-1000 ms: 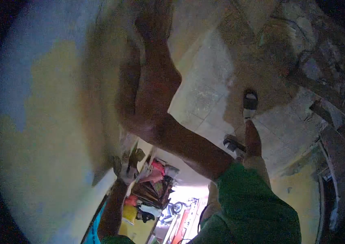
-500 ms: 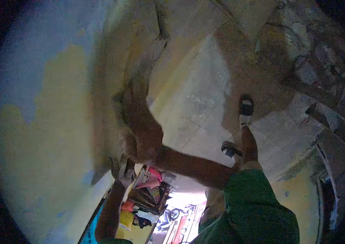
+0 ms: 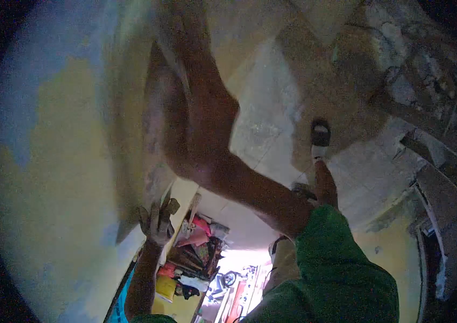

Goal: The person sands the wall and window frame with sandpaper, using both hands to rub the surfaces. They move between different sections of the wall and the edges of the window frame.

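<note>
My right hand (image 3: 196, 129) is large and smeared by motion in front of the wall (image 3: 61, 177), its bare forearm coming out of a green sleeve (image 3: 341, 264). Long blurred shapes run up from it; whether they are fingers or something held, I cannot make out. Lower down, my left hand (image 3: 158, 223) is raised beside the wall, near a pale upright edge. Its fingers look spread apart, and I see no clear object in them. The wall has patchy yellow and blue paint.
A foot in a dark sandal (image 3: 321, 134) stands on the partly wet-looking tiled floor (image 3: 263, 129). Cluttered items (image 3: 416, 81) lie at upper right. Shelves with a yellow item (image 3: 165, 288) and pink items (image 3: 199, 231) are below, beside a bright doorway (image 3: 242, 264).
My right hand has moved up and looms larger in the view. My left hand has shifted slightly up, and its fingers now show more clearly, spread apart. The view has shifted slightly.
</note>
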The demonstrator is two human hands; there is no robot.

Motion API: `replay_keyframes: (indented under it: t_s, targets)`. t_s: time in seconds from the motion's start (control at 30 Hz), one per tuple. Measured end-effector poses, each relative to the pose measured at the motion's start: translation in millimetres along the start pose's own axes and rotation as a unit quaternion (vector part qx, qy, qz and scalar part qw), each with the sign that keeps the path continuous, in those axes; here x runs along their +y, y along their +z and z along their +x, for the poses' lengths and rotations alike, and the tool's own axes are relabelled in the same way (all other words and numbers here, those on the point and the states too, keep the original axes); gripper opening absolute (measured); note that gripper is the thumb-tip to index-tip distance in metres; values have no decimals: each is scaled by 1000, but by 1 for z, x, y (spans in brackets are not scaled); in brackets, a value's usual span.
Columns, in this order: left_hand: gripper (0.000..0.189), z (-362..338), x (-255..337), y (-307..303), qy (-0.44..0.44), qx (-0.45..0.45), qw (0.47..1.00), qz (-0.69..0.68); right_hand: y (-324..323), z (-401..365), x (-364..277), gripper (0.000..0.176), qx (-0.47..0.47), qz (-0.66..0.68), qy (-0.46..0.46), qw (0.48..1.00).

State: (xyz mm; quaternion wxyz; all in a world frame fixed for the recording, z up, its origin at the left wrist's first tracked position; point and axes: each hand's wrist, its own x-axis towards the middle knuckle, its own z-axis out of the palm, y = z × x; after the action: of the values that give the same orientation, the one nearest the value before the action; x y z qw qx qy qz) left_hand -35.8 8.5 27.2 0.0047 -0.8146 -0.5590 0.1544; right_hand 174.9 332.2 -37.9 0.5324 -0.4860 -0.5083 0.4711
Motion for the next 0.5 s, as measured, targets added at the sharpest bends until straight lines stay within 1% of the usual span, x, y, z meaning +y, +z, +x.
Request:
replay_keyframes:
  t_s: [0.07,0.1,0.13,0.2,0.23,0.27,0.3,0.33,0.37,0.4,0.43,0.47,0.5]
  targets:
    - [31,24,8,-4,-53,13,998,-30,-11,4,0,45,9,-15,-20,1000]
    - [34,33,8,-16,-45,0,999,-18,-11,6,0,45,14,-14,-23,1000]
    - [34,29,3,-12,-43,-4,999,-20,-8,2,3,45,14,-6,-13,1000]
    - [40,16,-2,-5,1,55,998,16,-14,-3,2,45,11,6,10,1000]
    - [40,-13,-10,14,0,62,998,19,-17,6,8,45,11,15,7,1000]
    - [40,-67,-24,37,153,-84,951,257,-17,15,10,45,12,27,0,1000]
    - [41,-95,-31,45,288,-231,805,465,-17,23,11,45,12,31,-4,999]
    - [41,-65,-25,29,294,-234,803,462,-20,26,15,45,-4,30,24,999]
    - [42,-18,-16,1,183,-117,942,256,-13,16,11,44,-24,28,54,998]
    - [44,20,-6,-8,49,14,998,31,-12,23,9,44,-25,27,55,998]
    - [44,-6,-4,4,48,15,998,31,-6,33,-1,44,6,0,5,1000]
    - [44,-48,-4,25,-142,-121,972,-141,-4,42,-5,44,38,-24,-46,998]
    - [43,-69,-4,35,-318,-248,864,-302,-6,42,5,44,39,-24,-47,998]
